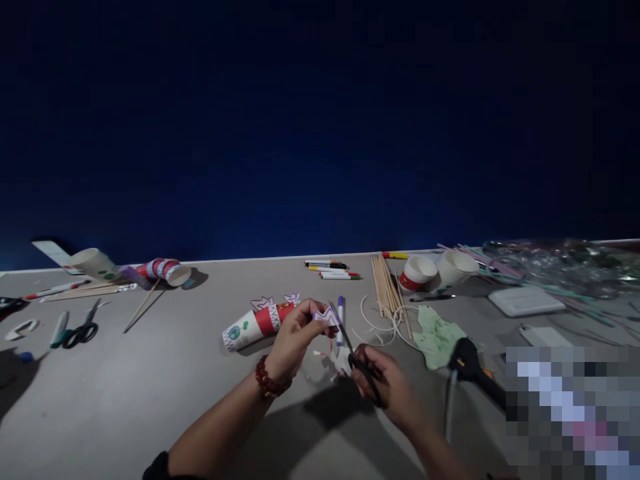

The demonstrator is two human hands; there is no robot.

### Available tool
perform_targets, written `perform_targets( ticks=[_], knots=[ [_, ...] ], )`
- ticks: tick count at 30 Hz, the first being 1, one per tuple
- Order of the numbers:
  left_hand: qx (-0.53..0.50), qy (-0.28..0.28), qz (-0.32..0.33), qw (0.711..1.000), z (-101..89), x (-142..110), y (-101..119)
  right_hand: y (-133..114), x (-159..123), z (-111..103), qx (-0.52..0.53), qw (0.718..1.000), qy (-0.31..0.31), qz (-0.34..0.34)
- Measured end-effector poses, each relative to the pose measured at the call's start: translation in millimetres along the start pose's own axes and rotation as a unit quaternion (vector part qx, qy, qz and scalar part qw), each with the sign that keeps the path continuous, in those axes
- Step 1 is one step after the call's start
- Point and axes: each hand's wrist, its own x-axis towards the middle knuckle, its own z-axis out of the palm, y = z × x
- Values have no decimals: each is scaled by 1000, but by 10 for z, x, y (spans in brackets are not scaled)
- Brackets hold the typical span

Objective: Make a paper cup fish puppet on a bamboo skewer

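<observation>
My left hand (293, 337), with a red bead bracelet on the wrist, pinches a small paper cut-out (326, 317) with purple edging. My right hand (387, 383) grips black-handled scissors (350, 350), whose blades reach up into the cut-out. Small paper scraps (333, 363) lie on the grey table (175, 373) just below my hands. A decorated paper cup (255, 325) with red, white and green markings lies on its side just left of my left hand. A purple marker (341, 313) lies behind the cut-out.
Wooden sticks (387, 293), markers (333, 269), two paper cups (417, 273) and a green paper piece (437, 337) lie to the right. A glue gun (473, 367) rests near my right arm. At far left are black scissors (80, 331), more decorated cups (165, 270) and pens.
</observation>
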Motion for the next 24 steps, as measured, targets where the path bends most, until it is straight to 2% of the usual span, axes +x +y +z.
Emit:
perform_targets(
  ticks=[6, 10, 16, 19, 24],
  knots=[
    [-12, -10, -8, 1000, 4, 13, -3, 255, 42, 6, 6, 999, 27, -32],
    [-8, -9, -7, 1000, -7, 24, -15, 320, 40, -82, -3, 997, 56, -44],
    [-5, -30, -8, 1000, -24, 31, -47, 280, -7, -212, -10, 1000, 12, -27],
    [-10, -41, -11, 999, -25, 20, -68, 213, -15, -187, -3, 999, -19, -26],
    [-5, -35, -27, 999, -27, 5, -75, 89, -3, -128, -4, 999, -32, -20]
  ],
)
